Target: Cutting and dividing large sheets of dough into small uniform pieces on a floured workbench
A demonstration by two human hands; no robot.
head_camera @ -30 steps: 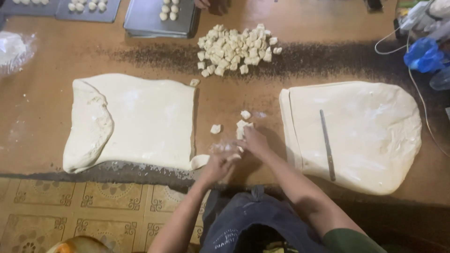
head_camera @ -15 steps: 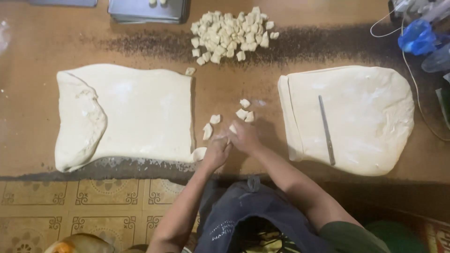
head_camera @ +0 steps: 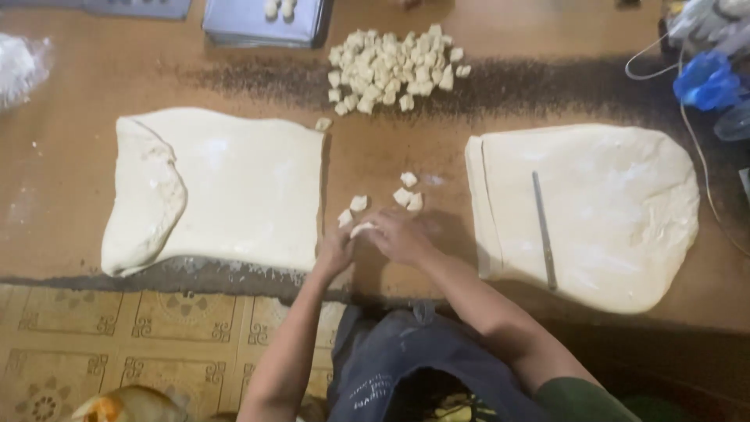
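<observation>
At counter (head_camera: 391,164) edge, between two dough sheets: left hand (head_camera: 334,254) and right hand (head_camera: 400,237) meet, fingers pinched together on a small dough strip (head_camera: 361,229). Cut pieces (head_camera: 406,195) lie loose just beyond. Left sheet (head_camera: 234,184) folded at one side; right sheet (head_camera: 601,211) carries a thin metal blade (head_camera: 544,228). Heap of dough cubes (head_camera: 394,69) farther back, near a tray (head_camera: 262,22).

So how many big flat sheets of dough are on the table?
2. One pale, flat dough sheet lies left of the hands, its left edge folded over. The other lies right of them, with a thin metal blade resting on it.
</observation>
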